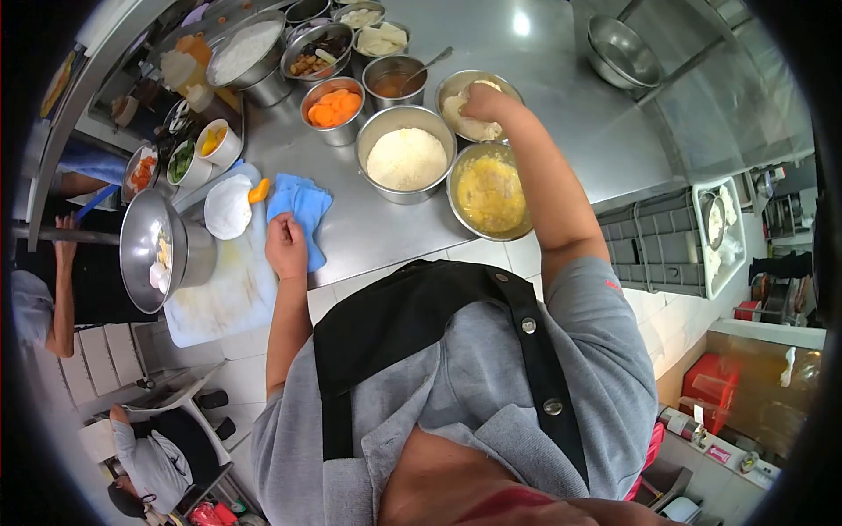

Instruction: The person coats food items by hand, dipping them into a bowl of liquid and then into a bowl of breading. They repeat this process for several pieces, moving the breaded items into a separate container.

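Observation:
My right hand (488,103) reaches down into a steel bowl (515,85) holding pale, floury-looking pieces (471,125). Its fingers are bent; what they hold, if anything, is hidden. Just below stands a steel bowl of beaten egg (489,195), yellow and frothy. To its left is a deep steel bowl of pale crumbs (406,159). My left hand (285,247) is loosely closed, nothing visible in it, at the edge of a crumpled blue cloth (303,206). Beside it lies a white cutting board (219,302).
Sliced carrots (334,109), a pot with a spoon (395,85) and a flour bowl (248,53) stand behind. A large steel bowl (149,250) sits at the left, a steel bowl (624,53) far right. A grey crate (649,250) stands right; other people are at left.

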The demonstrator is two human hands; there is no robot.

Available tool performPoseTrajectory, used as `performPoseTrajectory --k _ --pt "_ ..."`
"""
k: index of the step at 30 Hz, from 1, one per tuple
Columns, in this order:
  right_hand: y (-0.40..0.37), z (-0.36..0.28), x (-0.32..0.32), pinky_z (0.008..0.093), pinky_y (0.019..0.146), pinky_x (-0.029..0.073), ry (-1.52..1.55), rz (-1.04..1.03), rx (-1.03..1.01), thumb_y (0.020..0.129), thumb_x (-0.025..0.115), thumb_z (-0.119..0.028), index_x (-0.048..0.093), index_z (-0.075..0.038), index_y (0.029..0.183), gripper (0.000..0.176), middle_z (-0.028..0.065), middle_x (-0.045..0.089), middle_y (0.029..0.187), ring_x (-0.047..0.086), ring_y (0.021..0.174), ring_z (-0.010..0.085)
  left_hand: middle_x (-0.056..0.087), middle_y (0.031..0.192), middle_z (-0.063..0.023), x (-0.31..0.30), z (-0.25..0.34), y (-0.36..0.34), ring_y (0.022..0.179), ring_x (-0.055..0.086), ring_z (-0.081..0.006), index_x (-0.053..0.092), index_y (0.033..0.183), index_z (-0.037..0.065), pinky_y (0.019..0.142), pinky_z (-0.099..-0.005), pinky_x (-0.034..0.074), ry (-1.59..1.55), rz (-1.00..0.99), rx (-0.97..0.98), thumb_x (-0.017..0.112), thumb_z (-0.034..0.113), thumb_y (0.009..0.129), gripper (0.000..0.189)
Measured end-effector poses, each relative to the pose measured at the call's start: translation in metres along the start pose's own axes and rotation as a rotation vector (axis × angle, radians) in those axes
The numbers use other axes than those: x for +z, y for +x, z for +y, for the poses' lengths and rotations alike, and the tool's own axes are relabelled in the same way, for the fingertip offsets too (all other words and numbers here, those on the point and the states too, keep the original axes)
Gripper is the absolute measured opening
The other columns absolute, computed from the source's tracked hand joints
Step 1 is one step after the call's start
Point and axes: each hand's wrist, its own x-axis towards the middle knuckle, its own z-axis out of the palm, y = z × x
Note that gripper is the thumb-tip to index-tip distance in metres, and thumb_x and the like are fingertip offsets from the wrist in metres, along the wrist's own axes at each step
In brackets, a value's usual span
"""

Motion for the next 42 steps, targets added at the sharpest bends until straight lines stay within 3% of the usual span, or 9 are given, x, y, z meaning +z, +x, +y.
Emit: performPoseTrajectory --k 9,12,15,21,25,31,34,38,42 --pt "-0.011 0.007 -0.009 0.0398 0.087 0.047 0.002 0.389 -0.004 0.073 0.065 -0.014 0.054 -0.004 0.119 0.048 0.0204 0.061 0.109 0.058 0.102 0.0349 0.055 0.074 -0.0008 0.001 -0.003 0.000 0.063 0.050 -0.0056 0.057 0.096 0.000 0.061 -0.0197 0.044 -0.051 -0.013 -0.005 0.053 0.004 0.088 0.010" --pt "-0.012 0.014 0.001 0.0394 0.086 0.047 0.044 0.402 -0.087 0.072 0.063 -0.011 0.054 -0.006 0.119 0.048 0.0205 0.061 0.107 0.059 0.099 0.0341 0.055 0.075 -0.0006 0.002 -0.002 0.000 0.064 0.050 -0.0055 0.057 0.097 0.000 0.061 -0.0197 0.044 -0.083 -0.022 -0.014 0.052 0.004 0.089 0.010" --pt "-0.013 0.020 0.010 0.0363 0.086 0.047 0.051 0.216 -0.058 0.075 0.060 -0.012 0.054 -0.005 0.120 0.046 0.0200 0.061 0.110 0.059 0.100 0.0315 0.058 0.076 -0.0036 0.001 -0.005 0.000 0.064 0.053 -0.0084 0.058 0.095 0.001 0.062 -0.0222 0.046 -0.056 -0.025 -0.031 0.054 0.005 0.087 0.010" --pt "-0.066 0.048 0.008 0.0316 0.085 0.046 0.609 0.400 -0.097 0.075 0.055 -0.002 0.055 0.000 0.116 0.041 0.0115 0.063 0.100 0.060 0.095 0.0211 0.059 0.077 -0.0048 0.001 -0.004 0.000 0.063 0.054 -0.0092 0.059 0.094 0.001 0.062 -0.0235 0.047 -0.060 -0.038 -0.053 0.055 0.006 0.086 0.010" --pt "-0.116 0.060 0.031 0.0326 0.086 0.045 0.417 0.205 -0.113 0.075 0.053 0.000 0.055 -0.001 0.118 0.043 0.0145 0.063 0.108 0.060 0.100 0.0235 0.059 0.077 -0.0064 0.004 -0.005 0.000 0.063 0.054 -0.0109 0.058 0.095 0.001 0.062 -0.0246 0.047 -0.154 -0.030 -0.039 0.056 0.007 0.086 0.011" --pt "-0.141 0.049 0.076 0.0405 0.081 0.048 -0.015 0.248 0.022 0.078 0.048 -0.005 0.061 -0.008 0.110 0.035 0.0165 0.063 0.104 0.060 0.096 0.0317 0.058 0.076 -0.0069 -0.010 0.048 0.014 0.062 0.055 -0.0145 0.060 0.094 0.005 0.061 -0.0262 0.047 0.291 -0.148 0.031 0.056 0.007 0.086 0.010" --pt "-0.142 0.050 0.084 0.0413 0.080 0.049 -0.073 0.350 -0.055 0.082 0.044 -0.006 0.061 -0.009 0.111 0.033 0.0149 0.063 0.101 0.061 0.094 0.0307 0.059 0.075 -0.0060 -0.004 0.088 0.009 0.062 0.055 -0.0131 0.060 0.094 0.006 0.059 -0.0267 0.047 0.044 -0.211 0.075 0.057 0.009 0.086 0.009" --pt "-0.153 0.046 0.074 0.0416 0.079 0.049 -0.064 0.272 -0.051 0.082 0.043 -0.006 0.061 -0.010 0.110 0.033 0.0148 0.063 0.102 0.061 0.093 0.0306 0.060 0.083 -0.0027 0.031 0.132 -0.015 0.070 0.057 -0.0092 0.057 0.100 0.004 0.063 -0.0229 0.048 -0.472 -1.035 -0.227 0.058 0.016 0.090 0.015" --pt "-0.155 0.043 0.077 0.0415 0.078 0.049 -0.130 0.153 -0.067 0.081 0.044 -0.006 0.061 -0.010 0.109 0.033 0.0151 0.063 0.100 0.061 0.093 0.0304 0.058 0.092 -0.0085 0.070 0.183 -0.037 0.081 0.061 -0.0169 0.049 0.105 0.005 0.072 -0.0288 0.053 -0.786 -1.266 -0.729 0.058 0.028 0.090 0.029"
